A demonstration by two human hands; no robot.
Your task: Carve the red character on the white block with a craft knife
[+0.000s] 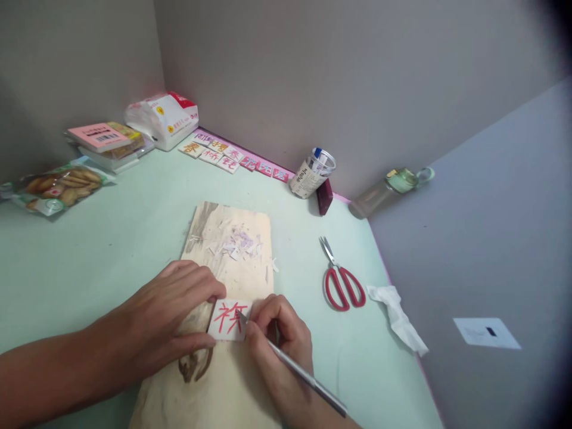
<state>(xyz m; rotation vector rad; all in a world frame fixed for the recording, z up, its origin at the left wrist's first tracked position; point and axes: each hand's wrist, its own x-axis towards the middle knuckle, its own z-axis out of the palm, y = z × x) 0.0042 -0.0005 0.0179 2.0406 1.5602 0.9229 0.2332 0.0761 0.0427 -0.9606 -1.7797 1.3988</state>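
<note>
On a wooden board point(236, 283), well in from the right edge of the bench point(295, 250), lies a white block point(222, 335) bearing one red handwritten character, 礻 at its left. The left hand point(179, 307) holds its left corners between fingers and thumb; the right hand's point(286, 342) fingers grip a metal craft knife point(308, 378), blade tip at the character. Character-marked tiles point(211, 156) line the bench's far edge, near a labelled jar point(305, 180).
</note>
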